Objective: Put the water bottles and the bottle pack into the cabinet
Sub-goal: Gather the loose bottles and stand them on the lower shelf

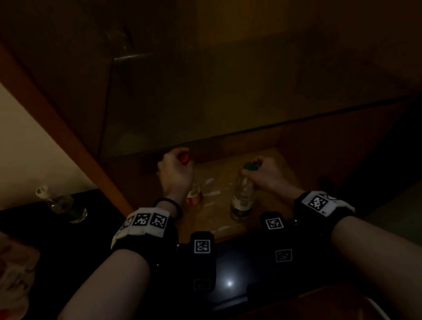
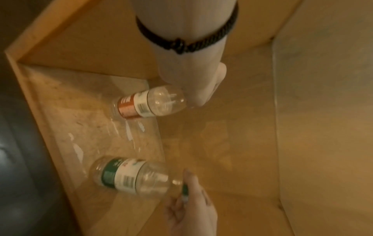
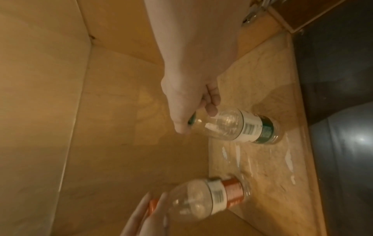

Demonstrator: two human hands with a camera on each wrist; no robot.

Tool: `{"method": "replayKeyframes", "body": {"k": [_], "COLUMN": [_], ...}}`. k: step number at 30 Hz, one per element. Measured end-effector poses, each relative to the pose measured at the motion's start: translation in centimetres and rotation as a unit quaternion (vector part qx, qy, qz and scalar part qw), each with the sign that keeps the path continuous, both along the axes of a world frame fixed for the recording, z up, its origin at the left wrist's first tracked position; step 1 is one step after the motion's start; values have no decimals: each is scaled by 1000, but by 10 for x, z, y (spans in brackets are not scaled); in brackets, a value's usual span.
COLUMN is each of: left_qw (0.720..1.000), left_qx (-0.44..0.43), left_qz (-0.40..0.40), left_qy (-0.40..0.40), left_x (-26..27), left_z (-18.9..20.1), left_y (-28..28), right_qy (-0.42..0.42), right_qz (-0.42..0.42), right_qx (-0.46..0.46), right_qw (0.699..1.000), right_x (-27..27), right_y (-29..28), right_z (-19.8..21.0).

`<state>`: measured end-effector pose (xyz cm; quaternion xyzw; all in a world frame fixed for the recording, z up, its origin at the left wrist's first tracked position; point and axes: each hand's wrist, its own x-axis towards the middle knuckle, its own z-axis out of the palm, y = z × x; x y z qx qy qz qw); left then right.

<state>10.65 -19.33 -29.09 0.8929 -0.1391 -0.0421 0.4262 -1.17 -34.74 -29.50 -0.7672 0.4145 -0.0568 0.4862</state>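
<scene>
**Q:** What is nearest the wearer?

**A:** Two bare forearms reach forward over a dark glossy floor. At about 9 o'clock, low at the picture's edge, lies a pale crinkled bundle with red marks (image 1: pixel 4 278). It is too dim to say whether this is the bottle pack.

**Q:** And beyond that?

**A:** The cabinet floor (image 1: pixel 217 217), worn light wood, lies straight ahead. Two clear bottles stand on it near its front edge. The red-label bottle (image 1: pixel 194 197) is at 11 o'clock and the green-label bottle (image 1: pixel 242 198) is at 1 o'clock, apart from each other.

**Q:** What are the hands doing?

**A:** The left hand (image 1: pixel 176 169) has its fingers curled over the red cap. The right hand (image 1: pixel 261 169) pinches the green cap from above. Both bottle bases appear to rest on the wood.

**Q:** Anything else?

**A:** A third bottle (image 1: pixel 61 204) stands outside the cabinet, at 10 o'clock on the dark floor. Farther in, the cabinet is dim, with a shelf above.

**Q:** Which step is this?

**A:** Probably setting down the first two bottles. Next, both hands would let go without tipping them, and one would reach left for the third bottle.
</scene>
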Motion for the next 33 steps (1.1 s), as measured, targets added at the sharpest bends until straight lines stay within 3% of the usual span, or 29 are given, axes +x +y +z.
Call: {"method": "replayKeyframes", "body": {"k": [4, 12, 16, 20, 28, 33], "left_qw": [998, 997, 998, 993, 982, 982], "left_qx": [16, 27, 39, 77, 74, 37], "left_qz": [22, 42, 1, -46, -44, -118], "left_qy": [48, 52, 52, 83, 170, 142], "left_x": [9, 18, 20, 25, 6, -19], "left_z": [-8, -22, -17, -6, -4, -11], "left_y": [-6, -4, -8, -11, -13, -2], "right_qy": [-20, -10, 13, 25, -72, -22], "right_qz": [-10, -16, 2, 34, -48, 17], "right_qx": [-3, -47, -51, -19, 11, 136], "right_qw": [1000, 999, 999, 999, 996, 990], "right_x": [1, -1, -5, -7, -26, -40], "right_y": [-15, -35, -42, -33, -7, 22], "right_z": [-4, -1, 4, 8, -7, -38]}}
